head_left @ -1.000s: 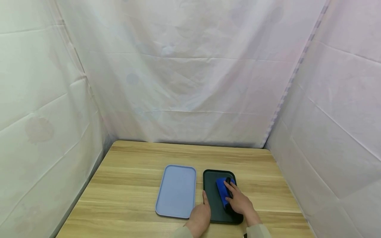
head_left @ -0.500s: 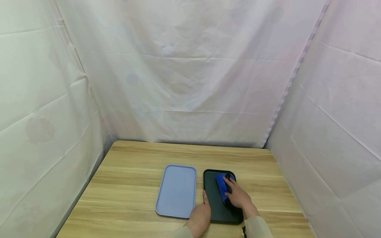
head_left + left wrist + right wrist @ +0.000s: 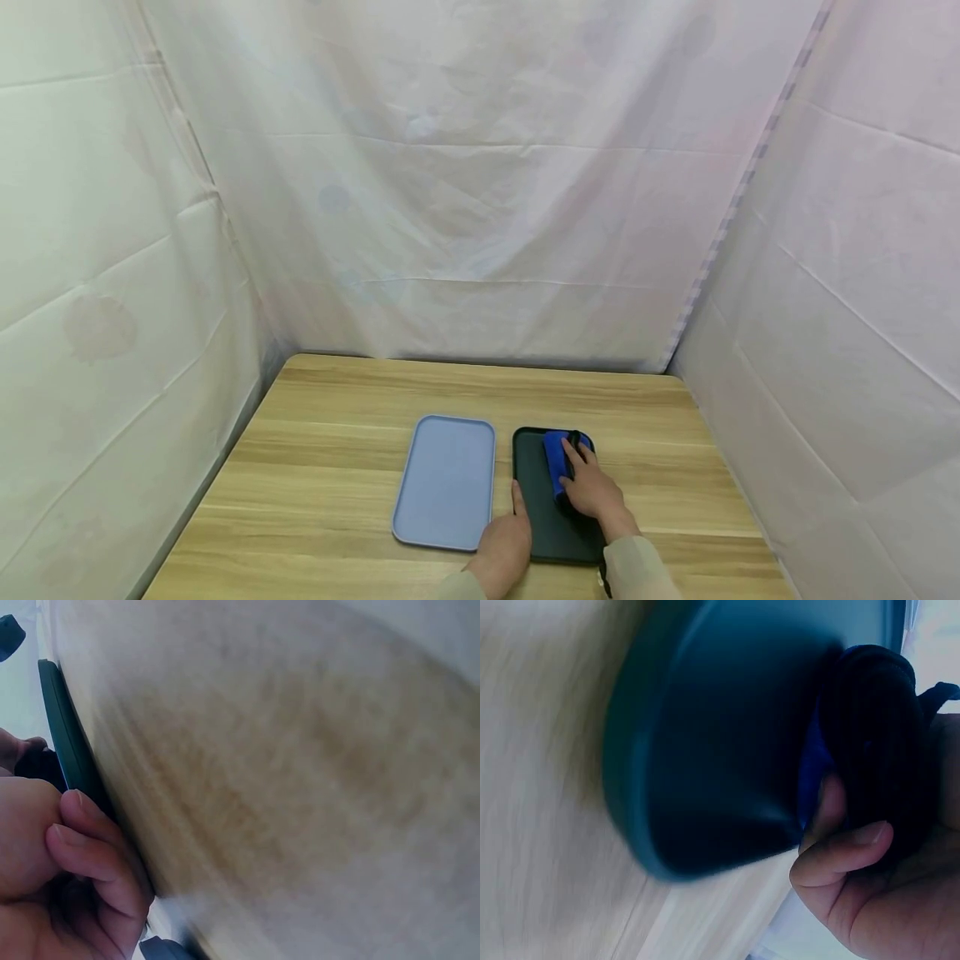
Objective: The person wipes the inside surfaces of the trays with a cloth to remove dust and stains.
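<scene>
In the head view, a dark green tray [image 3: 540, 508] lies on the table. My left hand [image 3: 506, 546] holds it at the near part of its left edge, one finger stretched along the rim. The left wrist view has the other fingers [image 3: 97, 859] curled beside the tray's side. My right hand [image 3: 596, 492] grips a blue pad with a black grip [image 3: 554, 457], which rests on the tray's far right part. From the right wrist, the pad's bulky black part [image 3: 877, 735] fills the palm, with thumb and finger curled against it. The pad's underside is hidden.
A light blue tray [image 3: 446, 483] lies just left of the dark green one, a narrow gap between them. Both stand on a wood-grain table [image 3: 322, 500]. White cloth walls [image 3: 480, 208] enclose the table at the back and both sides.
My right hand has slid the blue pad away from me along the dark green tray, to its far end. My left hand and both trays have stayed in place.
</scene>
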Demonstrator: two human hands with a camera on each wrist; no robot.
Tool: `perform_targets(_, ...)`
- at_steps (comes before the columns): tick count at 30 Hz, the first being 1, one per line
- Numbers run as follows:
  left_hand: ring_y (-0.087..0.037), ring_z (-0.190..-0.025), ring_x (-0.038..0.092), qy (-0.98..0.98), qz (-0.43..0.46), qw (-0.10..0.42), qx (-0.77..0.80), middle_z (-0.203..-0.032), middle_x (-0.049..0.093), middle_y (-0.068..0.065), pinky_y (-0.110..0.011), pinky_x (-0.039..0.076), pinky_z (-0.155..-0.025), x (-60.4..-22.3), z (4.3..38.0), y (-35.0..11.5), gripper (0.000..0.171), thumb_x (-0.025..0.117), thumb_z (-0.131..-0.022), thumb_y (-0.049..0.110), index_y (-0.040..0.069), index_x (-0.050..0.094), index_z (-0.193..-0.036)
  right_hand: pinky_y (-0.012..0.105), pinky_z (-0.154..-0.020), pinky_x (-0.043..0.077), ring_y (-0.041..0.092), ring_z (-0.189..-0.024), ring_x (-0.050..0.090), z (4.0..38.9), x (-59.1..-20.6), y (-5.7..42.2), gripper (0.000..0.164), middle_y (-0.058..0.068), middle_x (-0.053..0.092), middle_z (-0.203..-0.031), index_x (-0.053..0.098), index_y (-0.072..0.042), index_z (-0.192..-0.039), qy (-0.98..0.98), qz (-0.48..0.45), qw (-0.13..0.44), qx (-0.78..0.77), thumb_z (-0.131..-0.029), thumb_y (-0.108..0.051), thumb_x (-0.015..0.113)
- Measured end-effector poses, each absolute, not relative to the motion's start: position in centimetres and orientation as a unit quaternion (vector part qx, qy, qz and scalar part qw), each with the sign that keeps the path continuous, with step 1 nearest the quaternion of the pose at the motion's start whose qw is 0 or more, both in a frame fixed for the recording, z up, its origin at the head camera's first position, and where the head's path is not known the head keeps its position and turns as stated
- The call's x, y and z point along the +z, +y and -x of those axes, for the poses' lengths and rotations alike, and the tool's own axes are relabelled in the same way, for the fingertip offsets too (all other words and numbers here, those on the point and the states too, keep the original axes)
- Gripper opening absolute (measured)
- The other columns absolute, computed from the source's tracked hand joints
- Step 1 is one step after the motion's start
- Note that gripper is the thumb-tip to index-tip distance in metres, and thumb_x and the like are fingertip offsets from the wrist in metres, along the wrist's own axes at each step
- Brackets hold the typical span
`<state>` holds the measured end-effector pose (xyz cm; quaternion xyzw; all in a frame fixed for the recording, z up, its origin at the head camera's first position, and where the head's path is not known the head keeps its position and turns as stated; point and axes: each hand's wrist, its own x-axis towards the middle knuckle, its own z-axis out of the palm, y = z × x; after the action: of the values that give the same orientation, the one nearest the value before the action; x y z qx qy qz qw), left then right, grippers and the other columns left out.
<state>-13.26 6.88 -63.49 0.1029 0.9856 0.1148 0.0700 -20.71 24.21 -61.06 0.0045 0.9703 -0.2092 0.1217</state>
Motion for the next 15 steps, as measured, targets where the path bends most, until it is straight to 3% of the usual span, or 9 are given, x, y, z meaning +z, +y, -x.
perform_targets(8,-0.014,-0.042,0.051,0.985,-0.109,0.073,0.111,-0.050,0.053,-0.004,-0.029,0.045,-0.043,-63.5,13.2,7.0,0.078,0.067,-0.087,0.011,-0.002,0.025,-0.151,0.045,-0.057,0.048,0.037,-0.082,0.065,20.6,-61.5,23.1,0.069,0.022,0.017,-0.159,0.020,-0.021,-0.156,0.975,-0.016,0.112,-0.192,-0.097,-0.031,0.055)
perform_targets(15,-0.015,-0.045,0.054,0.986,-0.104,0.076,0.105,-0.055,0.057,-0.005,-0.030,0.047,-0.046,-63.9,13.4,6.9,0.078,0.066,-0.087,0.011,-0.002,0.023,-0.151,0.051,-0.064,0.050,0.040,-0.090,0.065,20.5,-62.1,22.5,0.069,0.023,0.018,-0.159,0.020,-0.022,-0.156,0.976,-0.008,0.096,-0.194,-0.097,-0.032,0.055)
